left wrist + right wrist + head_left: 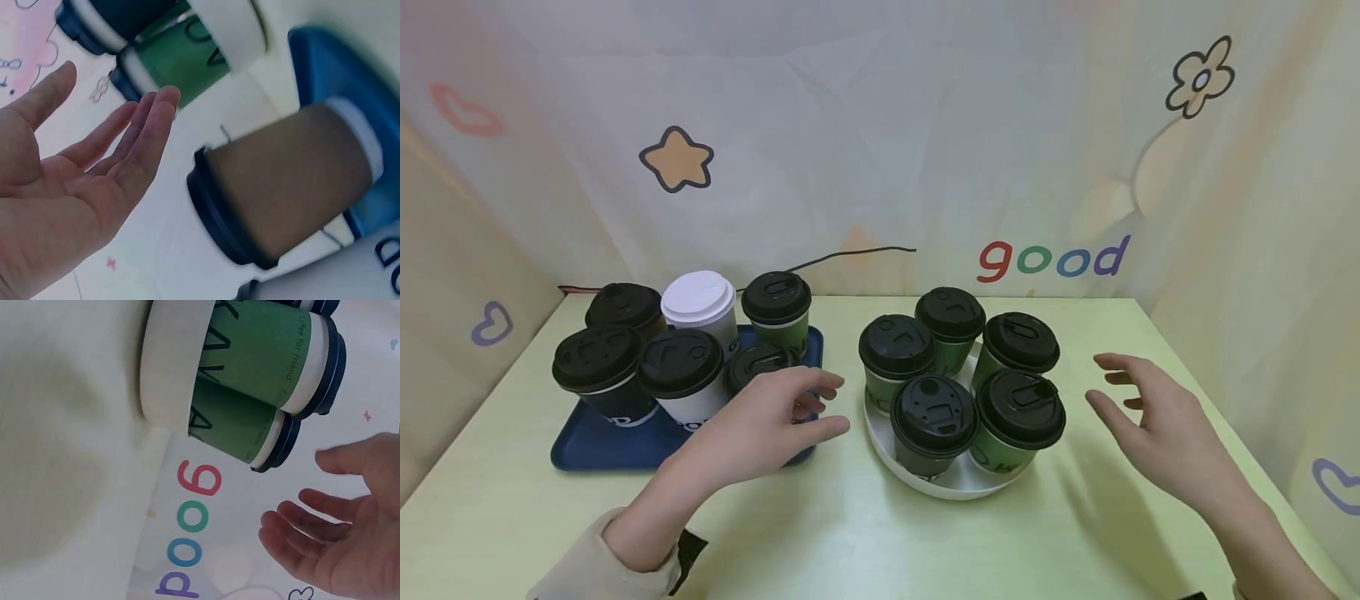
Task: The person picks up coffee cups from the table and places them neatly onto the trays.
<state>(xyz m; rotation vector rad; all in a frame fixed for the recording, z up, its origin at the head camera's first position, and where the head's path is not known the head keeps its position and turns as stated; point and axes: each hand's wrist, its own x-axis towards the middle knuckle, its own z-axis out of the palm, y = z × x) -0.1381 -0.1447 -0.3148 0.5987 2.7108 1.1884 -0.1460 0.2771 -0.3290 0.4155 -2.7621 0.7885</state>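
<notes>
My left hand (760,425) hovers between the blue tray (602,446) and the white round plate (917,482), its fingers loosely bent around nothing. In the left wrist view a brown coffee cup (294,181) with a black lid stands near that hand (94,162). My right hand (1165,425) is off the plate's right side, thumb and fingers apart and holding nothing. Nearest to it is a green coffee cup (1018,412) with a black lid. Several green cups stand together on the plate, among them a front one (935,421) and a back one (951,325).
On the blue tray stand several lidded cups, including one with a white lid (698,300), a black one (606,375) and a green one (777,308). A printed curtain (880,150) hangs behind the pale table (850,542).
</notes>
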